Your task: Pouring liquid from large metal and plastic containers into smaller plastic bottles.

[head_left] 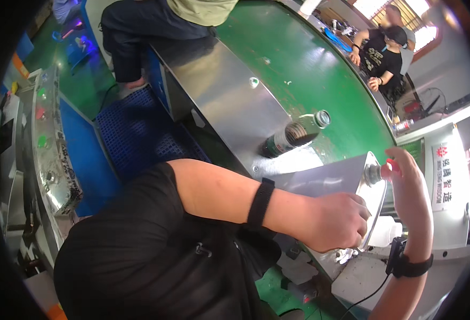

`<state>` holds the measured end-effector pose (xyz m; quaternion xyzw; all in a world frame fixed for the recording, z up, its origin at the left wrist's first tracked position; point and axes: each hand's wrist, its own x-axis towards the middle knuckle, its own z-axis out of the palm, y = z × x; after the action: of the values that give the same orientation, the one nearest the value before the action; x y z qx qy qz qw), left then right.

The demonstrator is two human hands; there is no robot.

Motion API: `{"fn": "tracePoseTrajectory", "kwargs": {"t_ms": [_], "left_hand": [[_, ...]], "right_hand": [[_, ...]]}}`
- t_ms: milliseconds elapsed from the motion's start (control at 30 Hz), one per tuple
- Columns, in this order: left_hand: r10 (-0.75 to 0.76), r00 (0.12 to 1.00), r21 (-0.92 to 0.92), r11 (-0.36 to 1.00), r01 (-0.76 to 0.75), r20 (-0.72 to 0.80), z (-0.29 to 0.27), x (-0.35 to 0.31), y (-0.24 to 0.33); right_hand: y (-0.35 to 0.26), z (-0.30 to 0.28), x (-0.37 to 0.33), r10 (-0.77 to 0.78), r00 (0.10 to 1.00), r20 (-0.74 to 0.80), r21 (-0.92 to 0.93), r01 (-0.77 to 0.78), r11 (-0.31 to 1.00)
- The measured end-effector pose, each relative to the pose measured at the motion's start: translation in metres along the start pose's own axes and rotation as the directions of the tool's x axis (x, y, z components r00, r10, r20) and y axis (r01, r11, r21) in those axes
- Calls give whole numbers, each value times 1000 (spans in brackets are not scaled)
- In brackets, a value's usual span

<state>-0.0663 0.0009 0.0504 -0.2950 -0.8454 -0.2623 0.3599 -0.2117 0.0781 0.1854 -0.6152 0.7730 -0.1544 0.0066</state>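
A rectangular silver metal can [320, 175] lies tilted at the right, its top end facing right. My left hand [340, 223] is closed at the can's top end, fingers curled; the part it grips is hidden beneath them. At the can's spout, my right hand [412, 186] pinches a red cap [389, 168], which touches or sits on the spout. Just beyond the can stands a clear plastic bottle [293, 136] with a dark green label and no cap visible. A small white cap [254, 82] lies on the metal ledge farther off.
The metal ledge [219, 69] borders a green tabletop [267, 32]. A white plastic container [385, 231] stands beside the can, below my right hand. One person sits on the ledge at the far left; another person [384, 56] is across the table. A blue perforated mat [144, 128] lies at left.
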Motion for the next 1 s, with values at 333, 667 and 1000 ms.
{"fn": "tracePoseTrajectory", "kwargs": {"t_ms": [333, 667, 1000], "left_hand": [[-10, 993, -73, 997, 2, -118, -2, -5, 2], [-8, 980, -103, 995, -13, -199, -6, -5, -11], [11, 986, -75, 997, -24, -168, -9, -4, -5]], "right_hand": [[0, -14, 22, -104, 971, 216, -280, 164, 946], [-38, -31, 20, 216, 918, 332, -367, -85, 926], [-52, -17, 19, 424, 888, 179, -329, -352, 876]]}}
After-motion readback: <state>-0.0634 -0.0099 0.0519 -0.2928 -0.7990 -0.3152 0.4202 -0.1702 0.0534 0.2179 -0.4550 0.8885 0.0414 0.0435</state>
